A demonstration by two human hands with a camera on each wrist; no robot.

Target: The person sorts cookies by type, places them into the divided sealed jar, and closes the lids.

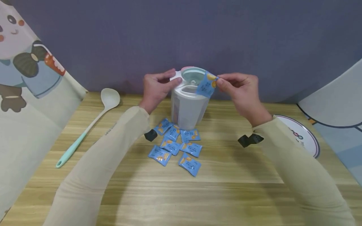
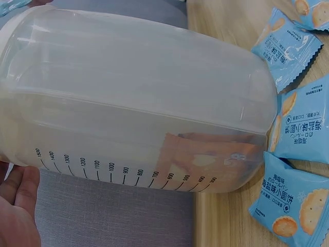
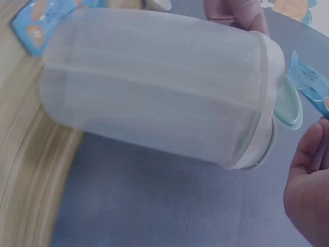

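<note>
A translucent lidded canister (image 1: 186,110) stands upright on the table, its pale green flap (image 1: 193,74) raised above an opening in the white lid. My left hand (image 1: 158,88) grips the lid's left side, with the thumb on top. Between thumb and fingers, my right hand (image 1: 243,92) pinches a blue cracker packet (image 1: 205,85) by its edge, at the right of the opening. Through the wall, in the left wrist view, an orange-brown packet (image 2: 211,159) shows low inside. Several more blue packets (image 1: 190,164) lie before the canister's base.
A ladle (image 1: 110,99) with a mint handle lies at the left of the wooden table (image 1: 198,201). On the right, a white plate (image 1: 306,141) with a dark rim sits partly behind my right sleeve. A grey-blue panel (image 1: 181,34) rises behind the table.
</note>
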